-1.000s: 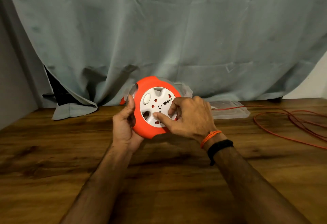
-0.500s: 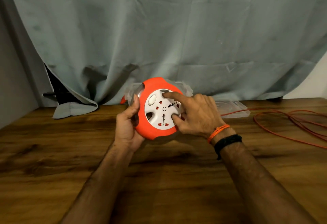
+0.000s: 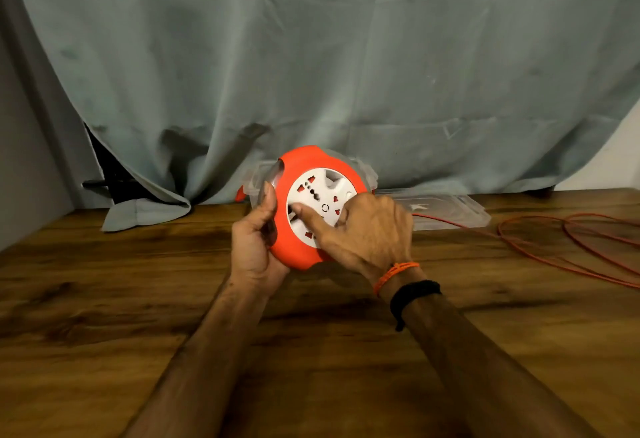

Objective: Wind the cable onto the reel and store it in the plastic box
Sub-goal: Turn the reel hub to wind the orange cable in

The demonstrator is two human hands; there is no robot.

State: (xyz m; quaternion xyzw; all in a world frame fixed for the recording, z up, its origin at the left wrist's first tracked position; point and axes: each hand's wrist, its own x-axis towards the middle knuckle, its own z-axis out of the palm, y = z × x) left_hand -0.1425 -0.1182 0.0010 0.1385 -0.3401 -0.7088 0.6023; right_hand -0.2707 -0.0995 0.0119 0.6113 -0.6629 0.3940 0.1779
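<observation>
The cable (image 3: 568,247) lies in loose orange loops on the wooden table (image 3: 311,351) at 3 o'clock, one strand running back to the reel (image 3: 304,202) at the centre, held just above the tabletop. Your left hand (image 3: 256,247) grips the reel's orange rim, thumb up its side. Your right hand (image 3: 363,233) lies over the white socket face, index finger straight with its tip pressed at the disc's 9 o'clock; its other fingers are curled, on what I cannot tell. Keep the left grip firm and sweep the disc in full circles so the strand feeds in without kinking. Half a second ago that fingertip sat near 12 o'clock; it has travelled anticlockwise. The plastic box (image 3: 363,174) waits behind the reel.
</observation>
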